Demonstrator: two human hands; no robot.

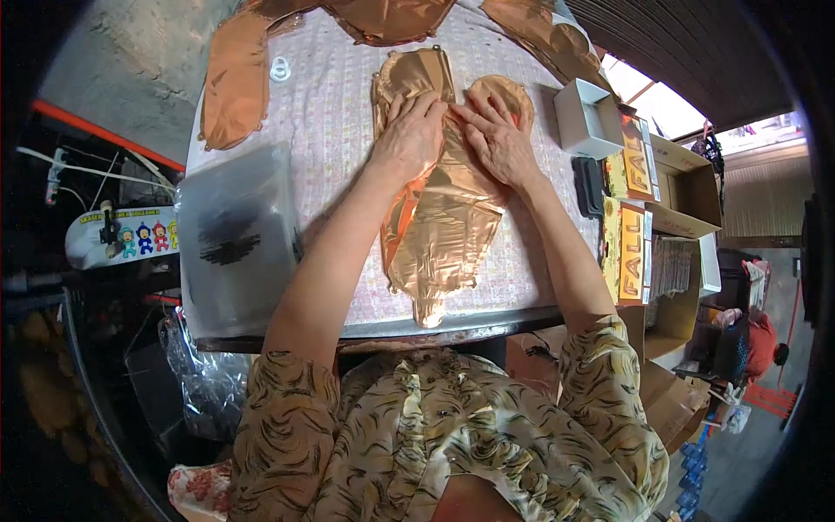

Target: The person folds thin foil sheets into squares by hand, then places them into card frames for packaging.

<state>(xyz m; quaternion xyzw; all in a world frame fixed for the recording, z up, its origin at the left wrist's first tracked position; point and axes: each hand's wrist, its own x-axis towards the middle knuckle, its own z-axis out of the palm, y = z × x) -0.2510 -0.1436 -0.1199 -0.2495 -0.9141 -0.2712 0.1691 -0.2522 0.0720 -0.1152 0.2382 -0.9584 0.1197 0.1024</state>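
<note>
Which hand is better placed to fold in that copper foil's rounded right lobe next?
Probably the right hand: its fingers lie on the rounded lobe, while the left hand rests across the copper foil.

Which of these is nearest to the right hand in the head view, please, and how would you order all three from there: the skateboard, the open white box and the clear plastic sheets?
From the right hand:
1. Open white box, just to its right.
2. Clear plastic sheets, across on the table's left side.
3. Skateboard, beyond the table's left edge.
</note>
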